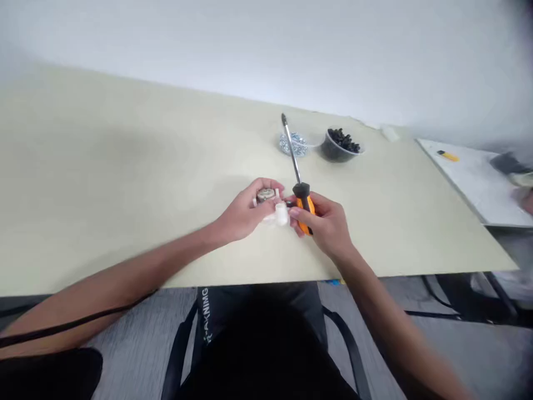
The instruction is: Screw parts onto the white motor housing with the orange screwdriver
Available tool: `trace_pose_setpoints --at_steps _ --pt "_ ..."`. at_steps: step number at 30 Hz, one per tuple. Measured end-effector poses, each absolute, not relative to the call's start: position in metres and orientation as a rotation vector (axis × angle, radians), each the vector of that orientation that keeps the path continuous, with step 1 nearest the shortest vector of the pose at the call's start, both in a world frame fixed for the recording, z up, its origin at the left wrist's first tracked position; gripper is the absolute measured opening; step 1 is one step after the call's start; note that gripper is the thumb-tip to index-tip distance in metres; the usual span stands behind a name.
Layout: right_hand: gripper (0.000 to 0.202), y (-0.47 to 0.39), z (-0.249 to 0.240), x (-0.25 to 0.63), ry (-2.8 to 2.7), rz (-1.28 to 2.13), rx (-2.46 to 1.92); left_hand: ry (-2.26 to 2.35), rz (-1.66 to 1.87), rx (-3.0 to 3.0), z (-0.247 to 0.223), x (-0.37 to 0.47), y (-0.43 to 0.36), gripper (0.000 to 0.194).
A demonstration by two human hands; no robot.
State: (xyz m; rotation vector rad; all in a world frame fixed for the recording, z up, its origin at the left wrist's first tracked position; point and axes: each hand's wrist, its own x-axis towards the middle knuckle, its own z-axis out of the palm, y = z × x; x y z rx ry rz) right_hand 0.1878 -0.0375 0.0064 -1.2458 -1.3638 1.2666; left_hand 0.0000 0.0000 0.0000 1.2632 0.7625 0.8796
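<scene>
Your left hand [244, 215]: curled around 1 small white plastic part [282, 214]. Your right hand [333, 226]: closed on 1 orange-and-black-handled metal screwdriver [301, 190].

Bright, soft and slightly hazy, with murk and smearing toward your right.
Your wall [250, 50] washes out to a pale, nearly featureless tone; the tabletop [125, 150] is broadly lit, with faint, soft-edged shadows beside your left forearm [166, 261] and near your left hand [245, 215]. You cannot tell where the lamp sits. A highlight runs along the shaft of the screwdriver [301, 190], while the white piece [282, 214] glares and loses detail. Your black clothing [258, 355] sinks into flat darkness. Blur smears your right forearm [395, 328] and the far right; the upper right corner darkens, and shapes stretch toward the edges.
</scene>
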Motion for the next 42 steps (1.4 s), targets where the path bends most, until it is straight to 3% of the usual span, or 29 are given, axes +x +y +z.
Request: trace_pose_setpoints --at_steps 5,13,22,29,34,37,42 --pt "0.023 -0.035 0.001 0.183 -1.294 1.227 -1.255 0.762 0.89 1.276 0.001 -0.001 0.0 0.021" --pt "0.023 -0.029 0.007 0.175 -1.047 1.533 -1.171 0.761 0.906 1.233 0.008 -0.008 0.002 0.017" --pt "0.029 -0.028 0.007 0.175 -1.053 1.564 -1.181 0.709 0.9 1.088 0.004 -0.008 0.008 0.02" --pt "0.039 -0.031 0.028 0.204 -1.369 1.183 -1.462 0.841 0.788 1.282 -0.006 -0.011 0.012 0.026" --pt "0.037 -0.035 0.055 0.26 -2.025 0.622 -1.873 0.839 0.712 1.662 -0.018 -0.018 0.016 0.026" --pt "0.038 -0.04 0.062 0.283 -2.358 0.356 -1.894 0.814 0.629 1.817 -0.02 -0.021 0.017 0.026" --pt "0.038 -0.046 0.068 0.289 -2.646 0.191 -1.815 0.801 0.565 1.907 -0.022 -0.021 0.015 0.027"
